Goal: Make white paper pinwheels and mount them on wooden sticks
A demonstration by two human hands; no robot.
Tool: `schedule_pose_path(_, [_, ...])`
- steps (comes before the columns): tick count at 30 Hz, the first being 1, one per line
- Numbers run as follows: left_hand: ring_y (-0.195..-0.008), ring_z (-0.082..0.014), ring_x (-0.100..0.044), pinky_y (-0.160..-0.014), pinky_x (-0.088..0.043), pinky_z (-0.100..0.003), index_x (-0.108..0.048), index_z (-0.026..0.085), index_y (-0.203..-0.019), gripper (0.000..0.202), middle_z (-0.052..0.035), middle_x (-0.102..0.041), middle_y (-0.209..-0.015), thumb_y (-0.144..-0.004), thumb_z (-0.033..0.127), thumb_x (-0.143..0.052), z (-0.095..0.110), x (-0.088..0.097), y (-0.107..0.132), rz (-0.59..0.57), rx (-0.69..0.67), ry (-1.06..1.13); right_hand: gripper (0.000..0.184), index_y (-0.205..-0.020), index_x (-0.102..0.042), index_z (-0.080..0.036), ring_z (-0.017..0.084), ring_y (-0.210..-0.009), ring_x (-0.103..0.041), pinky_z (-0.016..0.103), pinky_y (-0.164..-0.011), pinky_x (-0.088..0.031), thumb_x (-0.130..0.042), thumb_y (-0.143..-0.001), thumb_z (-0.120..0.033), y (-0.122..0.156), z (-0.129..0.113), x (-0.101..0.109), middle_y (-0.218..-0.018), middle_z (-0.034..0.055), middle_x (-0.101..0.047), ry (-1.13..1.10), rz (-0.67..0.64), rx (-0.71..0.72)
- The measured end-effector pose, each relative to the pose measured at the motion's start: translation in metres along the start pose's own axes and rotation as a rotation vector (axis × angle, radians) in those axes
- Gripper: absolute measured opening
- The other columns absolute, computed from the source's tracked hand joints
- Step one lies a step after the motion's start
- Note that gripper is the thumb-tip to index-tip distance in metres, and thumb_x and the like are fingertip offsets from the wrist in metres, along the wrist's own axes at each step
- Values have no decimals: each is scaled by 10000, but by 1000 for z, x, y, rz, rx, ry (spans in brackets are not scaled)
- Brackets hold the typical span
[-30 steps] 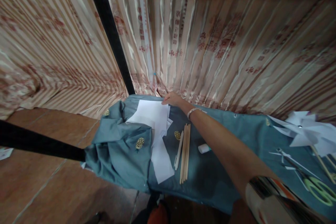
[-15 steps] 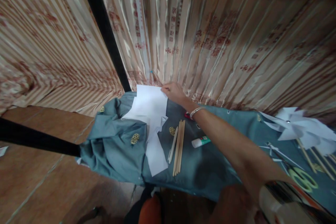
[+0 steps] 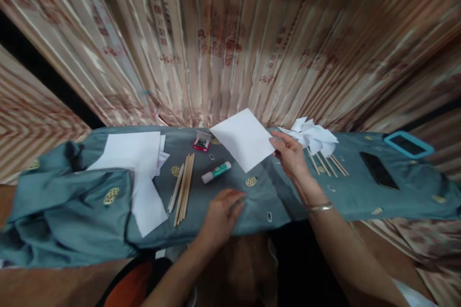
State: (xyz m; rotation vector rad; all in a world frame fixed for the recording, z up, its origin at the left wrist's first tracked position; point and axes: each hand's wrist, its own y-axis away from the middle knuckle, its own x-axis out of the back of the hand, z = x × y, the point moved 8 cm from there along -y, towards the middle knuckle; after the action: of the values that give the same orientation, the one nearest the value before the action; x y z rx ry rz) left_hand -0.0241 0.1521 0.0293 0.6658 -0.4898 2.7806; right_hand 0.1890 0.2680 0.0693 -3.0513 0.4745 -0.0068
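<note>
A square sheet of white paper (image 3: pixel 245 139) is held up over the middle of the cloth-covered table, tilted so one corner points down. My right hand (image 3: pixel 291 156) pinches its right corner between thumb and fingers. Below and left of the sheet, my left hand (image 3: pixel 221 216) hovers near the table's front edge with nothing in it, thumb and fingers apart. A glue stick (image 3: pixel 216 171) lies just beyond that hand. Several paper pinwheels (image 3: pixel 311 135) on wooden sticks rest beyond my right hand.
More white paper (image 3: pixel 133 151) and scraps lie at left, beside a pen (image 3: pixel 176 187) and several wooden sticks (image 3: pixel 185 189). A small red box of pins (image 3: pixel 202 141) stands open behind. A black phone (image 3: pixel 378 170) and a blue-framed object (image 3: pixel 408 144) lie at right. A curtain (image 3: pixel 223 48) hangs behind.
My right hand has carried a sheet rightward from the paper at the left to the middle. My left hand has come in over the front of the table. The view has swung right.
</note>
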Motion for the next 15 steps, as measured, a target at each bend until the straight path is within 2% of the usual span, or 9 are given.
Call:
schedule_pose_path(3, [-1004, -222, -645, -924, -532, -409, -694, 185, -1097, 266, -97, -683, -1075, -892, 226, -530, -11, 27, -7, 153, -25, -196, 475, -941, -679, -181, 96, -490, -471, 230, -458, -407, -773, -561, -450, 17, 29, 36, -596, -38, -598, -20, 51, -60])
schedule_pose_path(5, [-1029, -229, -626, -950, -517, -433, -707, 186, -1052, 253, -99, -673, -1076, -903, 225, -506, -12, 32, -11, 184, -85, -303, 471, -934, -672, -178, 106, -498, -494, 248, -476, -440, -763, -571, -464, 24, 48, 42, -614, -28, -618, -13, 19, -97])
schedule_pose_path(7, [-975, -215, -633, -900, -546, -404, -712, 181, -1011, 267, -95, -679, -1027, -921, 204, -463, -9, 23, -13, 132, -153, -357, 477, -984, -661, -183, 133, -532, -543, 282, -526, -492, -714, -631, -500, 29, 61, 40, -618, -25, -619, 44, -43, -94])
schedule_pose_path(10, [-974, -212, -629, -856, -570, -374, -701, 180, -1030, 290, -96, -684, -1037, -935, 181, -427, -7, -4, -13, -3, -215, -400, 495, -1071, -649, -189, 189, -607, -615, 357, -626, -548, -604, -744, -558, 34, 68, 39, -647, -2, -647, 203, -103, -43])
schedule_pose_path(13, [-1093, -241, -597, -923, -551, -419, -672, 173, -1114, 307, -112, -660, -1165, -943, 186, -418, -10, -23, -13, -67, -234, -483, 506, -1198, -615, -187, 262, -886, -678, 447, -865, -530, -548, -833, -531, 42, 62, 44, -916, 82, -728, 435, -123, 106])
schedule_pose_path(15, [-1215, -286, -529, -996, -504, -483, -643, 145, -1171, 323, -140, -615, -1265, -944, 211, -423, -15, -27, -14, -54, -234, -564, 534, -1321, -536, -180, 287, -1097, -632, 484, -999, -461, -483, -897, -501, 51, 56, 43, -1139, 128, -697, 647, -176, 278])
